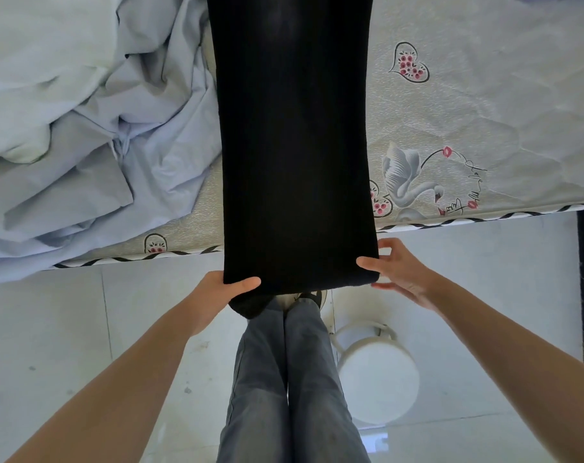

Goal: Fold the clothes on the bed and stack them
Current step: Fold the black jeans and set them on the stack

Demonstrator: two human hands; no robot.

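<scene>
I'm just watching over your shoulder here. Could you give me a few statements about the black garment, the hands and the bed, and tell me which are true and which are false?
1. Both hands hold the near end of the black garment. True: the left hand and the right hand each pinch a corner.
2. The black garment lies in a crumpled heap. False: it is stretched out long and flat across the mattress.
3. A rumpled pale blue sheet lies left of the garment. True.
4. The mattress is plain white. False: it is printed with swans and hearts.
5. A white stool stands on the floor. True.
</scene>
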